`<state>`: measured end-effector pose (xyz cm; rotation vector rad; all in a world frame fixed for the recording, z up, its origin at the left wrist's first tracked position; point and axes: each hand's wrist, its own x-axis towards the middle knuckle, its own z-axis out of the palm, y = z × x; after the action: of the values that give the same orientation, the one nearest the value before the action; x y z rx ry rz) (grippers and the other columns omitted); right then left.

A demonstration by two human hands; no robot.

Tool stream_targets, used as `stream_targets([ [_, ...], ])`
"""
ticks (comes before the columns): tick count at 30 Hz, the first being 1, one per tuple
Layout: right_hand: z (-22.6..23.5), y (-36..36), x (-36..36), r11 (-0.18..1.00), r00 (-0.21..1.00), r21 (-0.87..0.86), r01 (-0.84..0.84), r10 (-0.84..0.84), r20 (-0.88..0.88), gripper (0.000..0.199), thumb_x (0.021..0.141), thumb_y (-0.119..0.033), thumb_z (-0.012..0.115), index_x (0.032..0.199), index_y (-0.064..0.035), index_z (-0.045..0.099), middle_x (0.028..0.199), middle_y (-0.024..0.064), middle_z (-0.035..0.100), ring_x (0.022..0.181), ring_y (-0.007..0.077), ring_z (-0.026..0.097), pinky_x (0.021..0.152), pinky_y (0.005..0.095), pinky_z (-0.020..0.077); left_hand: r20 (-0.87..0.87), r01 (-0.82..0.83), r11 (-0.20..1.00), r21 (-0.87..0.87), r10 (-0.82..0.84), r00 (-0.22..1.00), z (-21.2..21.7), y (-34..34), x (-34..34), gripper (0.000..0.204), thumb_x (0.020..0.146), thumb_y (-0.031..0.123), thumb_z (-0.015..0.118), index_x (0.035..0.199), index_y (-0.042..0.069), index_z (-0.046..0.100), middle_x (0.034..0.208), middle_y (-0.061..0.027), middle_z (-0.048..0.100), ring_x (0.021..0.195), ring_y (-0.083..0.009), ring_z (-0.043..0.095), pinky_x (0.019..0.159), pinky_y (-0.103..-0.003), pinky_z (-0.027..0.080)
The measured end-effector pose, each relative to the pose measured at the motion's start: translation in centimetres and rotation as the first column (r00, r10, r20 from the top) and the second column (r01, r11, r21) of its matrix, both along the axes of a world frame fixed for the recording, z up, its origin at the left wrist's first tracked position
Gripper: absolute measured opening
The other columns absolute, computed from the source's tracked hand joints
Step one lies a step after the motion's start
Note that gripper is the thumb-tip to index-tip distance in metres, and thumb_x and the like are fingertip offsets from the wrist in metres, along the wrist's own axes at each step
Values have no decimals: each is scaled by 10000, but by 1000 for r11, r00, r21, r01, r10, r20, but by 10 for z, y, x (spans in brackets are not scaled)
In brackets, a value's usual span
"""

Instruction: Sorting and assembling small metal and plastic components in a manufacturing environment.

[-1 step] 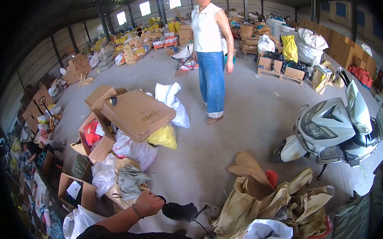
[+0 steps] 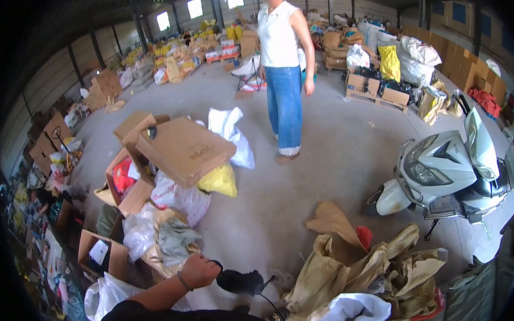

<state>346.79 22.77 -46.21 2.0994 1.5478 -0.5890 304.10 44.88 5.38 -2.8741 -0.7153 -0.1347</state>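
I see a white scooter (image 2: 443, 171) parked right, a person in white top and jeans (image 2: 284, 72) standing ahead. Low in view, my left hand (image 2: 199, 271) is clamped on a black shoe (image 2: 240, 281). My right hand is out of sight.

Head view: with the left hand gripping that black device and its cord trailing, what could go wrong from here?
1. The thin black cord hangs from the black device in the left hand and could snag on the crumpled brown paper bags beside it.
2. Bags and cardboard boxes crowd the floor, a likely trip hazard.
3. A standing person and a parked white scooter narrow the walkway.
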Motion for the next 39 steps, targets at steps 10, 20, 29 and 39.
stream_targets([
  [10, 152, 54, -44, 974, 969, 47, -222, 226, -97, 271, 791, -332, 532, 844, -105, 670, 848, 108, 652, 784, 253, 633, 680, 371, 500, 68, -144, 989, -24, 145, 987, 18, -8, -8, 135, 594, 203, 570, 706, 136, 533, 648, 13, 510, 613, -157, 524, 577, -298, 412],
  [20, 452, 164, -281, 928, 27, 113, 355, 110, -994, 409, 753, -79, 607, 1140, -16, 493, 1022, 118, 593, 928, 231, 580, 805, 303, 448, 270, -19, 1000, -21, 24, 962, 25, -22, -8, 78, 628, 182, 566, 688, 141, 538, 667, 21, 530, 666, -137, 551, 630, -284, 421],
  [29, 455, 179, -301, 735, 260, 419, 533, 329, -908, 420, 705, -66, 543, 1123, -57, 504, 912, 181, 605, 859, 304, 597, 752, 350, 454, 437, 166, 986, -20, -141, 888, 29, 8, -13, 66, 626, 126, 567, 661, 102, 517, 616, -46, 534, 602, -213, 554, 621, -348, 443],
  [39, 507, 153, -328, 662, 241, 356, 660, 261, -935, 405, 736, -201, 587, 1102, -38, 533, 883, 157, 615, 814, 247, 602, 739, 342, 451, 633, 465, 490, -737, 260, 729, 50, 22, -41, 317, 751, 1, 542, 1067, 3, 537, 993, -176, 598, 843, -337, 597, 746, -365, 484],
])
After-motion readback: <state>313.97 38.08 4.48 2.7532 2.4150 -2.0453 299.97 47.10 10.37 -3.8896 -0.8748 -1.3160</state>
